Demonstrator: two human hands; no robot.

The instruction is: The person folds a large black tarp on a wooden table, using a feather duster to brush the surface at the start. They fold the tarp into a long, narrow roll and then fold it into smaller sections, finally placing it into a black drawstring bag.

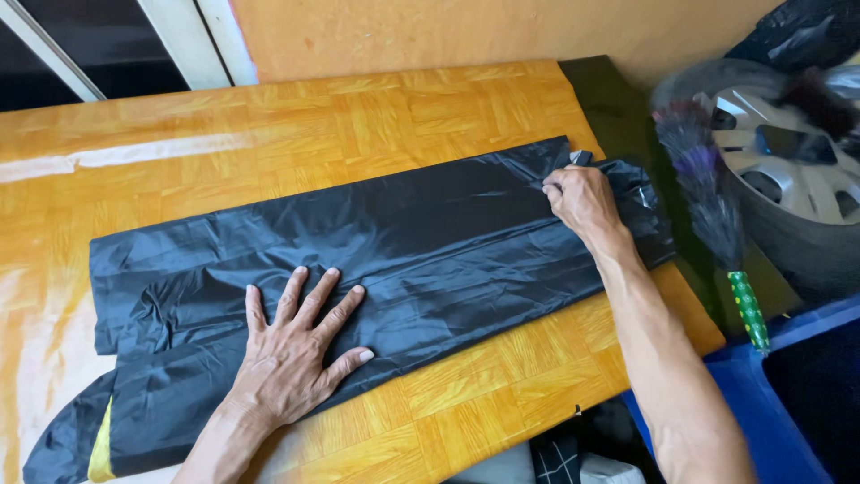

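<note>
A long black plastic bag lies flat across a wooden table, running from the lower left to the right end. My left hand presses flat on the bag near its lower middle, fingers spread. My right hand pinches the bag's right end near the table's far right edge, fingers closed on the plastic. A yellow strip shows at the bag's lower left corner.
A feather duster with a green handle leans off the table's right side. A car wheel with a silver rim stands at the right. A blue container sits below it. A wall runs behind the table.
</note>
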